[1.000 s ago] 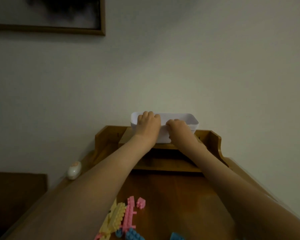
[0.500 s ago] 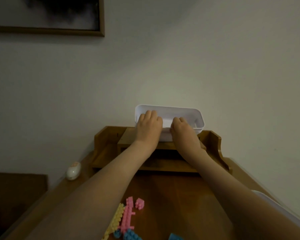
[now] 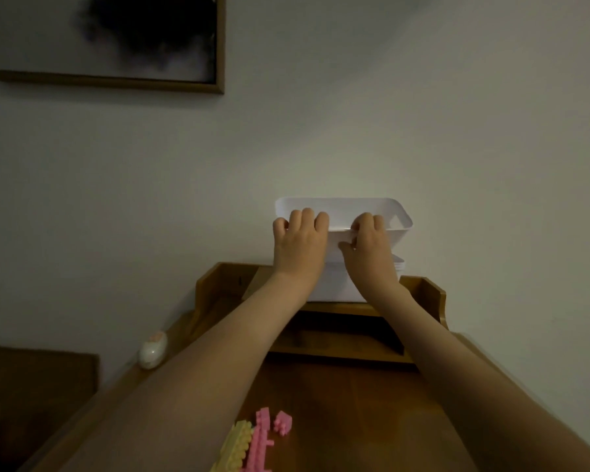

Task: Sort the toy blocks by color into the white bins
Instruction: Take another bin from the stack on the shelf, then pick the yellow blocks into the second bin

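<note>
Fingers [image 3: 308, 218] of both hands curl over the near rim of the top bin [image 3: 365, 207], with the right thumb against its outer wall. The left hand [image 3: 298, 248] and right hand [image 3: 370, 248] grasp side by side, probably to keep the bin steady. It is held above the stacked bins [image 3: 334, 284] on the shelf [image 3: 426, 296] at the back of the desk [image 3: 355, 403]. Pink blocks [image 3: 261, 437] and yellow blocks [image 3: 237, 444] lie unsorted near the person, so the bin is probably meant to come down to them.
</note>
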The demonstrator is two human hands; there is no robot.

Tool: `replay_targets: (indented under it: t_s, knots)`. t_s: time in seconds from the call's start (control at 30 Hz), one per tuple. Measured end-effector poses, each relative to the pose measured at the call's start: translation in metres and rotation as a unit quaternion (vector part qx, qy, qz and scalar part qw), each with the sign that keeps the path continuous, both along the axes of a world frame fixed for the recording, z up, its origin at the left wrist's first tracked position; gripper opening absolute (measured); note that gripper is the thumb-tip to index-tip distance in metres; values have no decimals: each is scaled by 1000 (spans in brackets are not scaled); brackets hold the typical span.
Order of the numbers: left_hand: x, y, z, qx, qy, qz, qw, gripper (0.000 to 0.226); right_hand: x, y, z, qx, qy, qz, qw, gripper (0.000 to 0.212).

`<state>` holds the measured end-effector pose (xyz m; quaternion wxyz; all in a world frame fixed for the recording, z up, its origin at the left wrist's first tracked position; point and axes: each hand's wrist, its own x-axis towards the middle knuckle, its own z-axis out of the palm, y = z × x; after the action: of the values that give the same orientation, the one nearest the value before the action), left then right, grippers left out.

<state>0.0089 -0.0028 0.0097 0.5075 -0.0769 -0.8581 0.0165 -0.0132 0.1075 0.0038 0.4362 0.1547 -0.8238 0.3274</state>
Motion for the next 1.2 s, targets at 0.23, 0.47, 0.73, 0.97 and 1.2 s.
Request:
replay_targets:
  t_s: [0.23,0.47,0.73,0.97,1.2]
  knots:
    - [27,5,-12,22,30,-25,999,35,28,4,-17,20,75,-62,995,22]
    - [93,3,-18,7,40,-40,998,33,89,19,-19,92,32,-57,994,26]
    - [176,7,-65,39,-240,-68,968,32,168,24,-86,165,-142,-117,969,24]
    - [216,3,-121,62,-489,-91,865,73,186,35,-120,192,-293,-108,930,11]
    - [239,-4,-143,10,-593,-91,800,88,204,41,-111,236,-393,-72,886,27]
